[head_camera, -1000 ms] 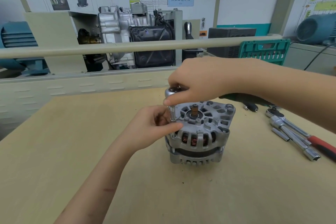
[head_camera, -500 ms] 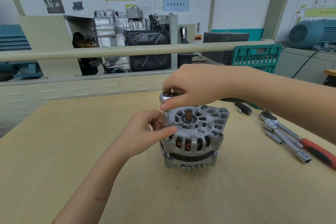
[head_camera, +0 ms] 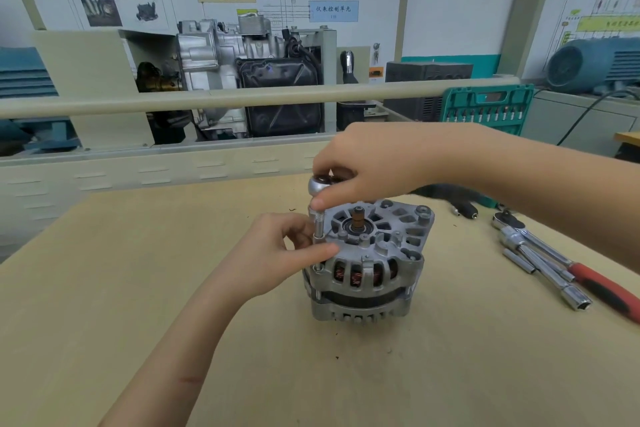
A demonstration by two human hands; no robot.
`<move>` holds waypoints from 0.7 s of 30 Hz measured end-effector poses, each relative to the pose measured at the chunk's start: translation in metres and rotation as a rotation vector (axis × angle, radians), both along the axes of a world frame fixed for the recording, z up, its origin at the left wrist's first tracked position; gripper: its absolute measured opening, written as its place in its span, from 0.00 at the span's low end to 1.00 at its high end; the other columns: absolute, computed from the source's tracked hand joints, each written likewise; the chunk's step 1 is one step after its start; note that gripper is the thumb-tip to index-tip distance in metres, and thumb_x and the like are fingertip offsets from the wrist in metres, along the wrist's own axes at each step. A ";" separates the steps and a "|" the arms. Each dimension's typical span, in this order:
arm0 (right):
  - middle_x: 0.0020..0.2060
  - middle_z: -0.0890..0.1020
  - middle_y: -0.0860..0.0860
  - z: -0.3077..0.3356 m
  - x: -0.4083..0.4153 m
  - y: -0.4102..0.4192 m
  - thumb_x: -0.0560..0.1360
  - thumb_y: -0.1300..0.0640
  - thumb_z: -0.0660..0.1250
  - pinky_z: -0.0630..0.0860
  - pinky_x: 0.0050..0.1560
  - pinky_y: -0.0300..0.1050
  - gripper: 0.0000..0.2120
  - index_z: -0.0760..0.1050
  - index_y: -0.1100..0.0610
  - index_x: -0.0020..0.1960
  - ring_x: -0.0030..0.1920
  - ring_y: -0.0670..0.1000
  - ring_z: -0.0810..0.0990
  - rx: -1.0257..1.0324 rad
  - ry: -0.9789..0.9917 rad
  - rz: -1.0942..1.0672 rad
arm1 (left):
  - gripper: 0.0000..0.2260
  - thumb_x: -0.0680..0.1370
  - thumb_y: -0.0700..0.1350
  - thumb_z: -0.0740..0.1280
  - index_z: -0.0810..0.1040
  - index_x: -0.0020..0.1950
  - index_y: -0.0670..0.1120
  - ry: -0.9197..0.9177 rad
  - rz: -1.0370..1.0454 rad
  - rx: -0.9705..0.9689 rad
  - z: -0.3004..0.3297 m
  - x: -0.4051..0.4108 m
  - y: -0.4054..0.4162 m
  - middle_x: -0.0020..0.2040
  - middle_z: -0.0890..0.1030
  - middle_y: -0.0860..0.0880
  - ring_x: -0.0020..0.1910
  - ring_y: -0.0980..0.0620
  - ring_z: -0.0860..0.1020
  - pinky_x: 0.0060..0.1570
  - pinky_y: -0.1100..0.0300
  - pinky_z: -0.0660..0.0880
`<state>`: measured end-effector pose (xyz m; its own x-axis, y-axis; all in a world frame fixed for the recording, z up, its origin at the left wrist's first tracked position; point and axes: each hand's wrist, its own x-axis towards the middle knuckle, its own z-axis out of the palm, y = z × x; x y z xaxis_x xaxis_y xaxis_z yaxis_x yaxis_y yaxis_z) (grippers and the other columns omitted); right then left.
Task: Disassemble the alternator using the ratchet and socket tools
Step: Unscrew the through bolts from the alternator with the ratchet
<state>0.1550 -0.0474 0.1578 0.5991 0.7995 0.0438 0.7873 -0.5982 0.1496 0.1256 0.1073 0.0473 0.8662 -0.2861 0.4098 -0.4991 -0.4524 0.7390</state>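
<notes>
Aluminium alternator (head_camera: pixel 367 263) sits upright mid-tabletop (head_camera: pixel 138 288). Right hand (head_camera: pixel 374 163) grips the ratchet (head_camera: pixel 320 184) head on top, left hand (head_camera: pixel 277 253) pinches the socket (head_camera: pixel 319 224) shaft, probably to keep it square on the housing bolt.

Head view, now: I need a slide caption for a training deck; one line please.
Right hand grips the ratchet head while the left hand steadies the socket on the alternator.

A light wooden tabletop (head_camera: pixel 104 288) fills the front. Behind it runs a long beige bar (head_camera: pixel 207 99). White wall boards (head_camera: pixel 457 0) show drawings, and a blue motor (head_camera: pixel 595 64) sits far right.
</notes>
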 end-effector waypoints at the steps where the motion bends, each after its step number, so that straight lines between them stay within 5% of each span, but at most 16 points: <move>1: 0.28 0.72 0.44 0.001 0.000 0.000 0.74 0.41 0.59 0.65 0.30 0.33 0.13 0.71 0.50 0.41 0.28 0.40 0.70 0.001 0.028 0.017 | 0.07 0.67 0.54 0.69 0.78 0.30 0.56 0.036 -0.037 0.002 0.002 -0.001 0.002 0.27 0.76 0.57 0.30 0.63 0.72 0.34 0.74 0.67; 5: 0.32 0.74 0.45 0.004 -0.003 0.000 0.76 0.46 0.61 0.65 0.35 0.32 0.09 0.73 0.51 0.42 0.31 0.41 0.70 0.020 0.094 0.081 | 0.05 0.69 0.51 0.69 0.79 0.33 0.57 0.039 -0.077 -0.005 0.003 0.000 0.009 0.32 0.80 0.54 0.33 0.62 0.75 0.39 0.72 0.69; 10: 0.26 0.69 0.45 0.004 -0.006 0.008 0.73 0.37 0.58 0.65 0.30 0.39 0.20 0.70 0.54 0.39 0.27 0.44 0.67 -0.042 -0.091 0.004 | 0.17 0.71 0.43 0.72 0.68 0.27 0.54 -0.121 0.016 0.027 -0.003 0.002 0.003 0.23 0.69 0.57 0.26 0.61 0.68 0.32 0.73 0.64; 13: 0.24 0.67 0.48 0.002 -0.008 0.011 0.72 0.35 0.57 0.63 0.28 0.41 0.25 0.68 0.57 0.33 0.25 0.48 0.65 -0.015 -0.106 -0.037 | 0.17 0.71 0.44 0.72 0.72 0.25 0.56 -0.060 0.009 0.020 0.000 0.002 0.004 0.24 0.71 0.58 0.28 0.63 0.70 0.33 0.74 0.65; 17: 0.29 0.72 0.46 0.003 -0.008 0.010 0.75 0.41 0.59 0.66 0.33 0.40 0.18 0.74 0.56 0.43 0.30 0.45 0.69 -0.019 -0.003 0.017 | 0.06 0.67 0.54 0.68 0.78 0.30 0.62 0.051 -0.084 0.009 0.006 -0.002 0.007 0.33 0.80 0.56 0.35 0.61 0.76 0.39 0.75 0.69; 21: 0.46 0.79 0.45 0.005 -0.008 0.006 0.75 0.43 0.60 0.69 0.43 0.32 0.15 0.75 0.51 0.55 0.43 0.43 0.75 0.018 0.102 0.025 | 0.13 0.70 0.50 0.69 0.75 0.25 0.57 -0.008 -0.039 0.018 0.003 -0.001 0.005 0.26 0.74 0.58 0.28 0.63 0.71 0.32 0.74 0.65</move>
<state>0.1470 -0.0411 0.1630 0.5811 0.8138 -0.0022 0.8126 -0.5800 0.0571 0.1245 0.1121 0.0500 0.8507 -0.3272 0.4115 -0.5229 -0.4458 0.7266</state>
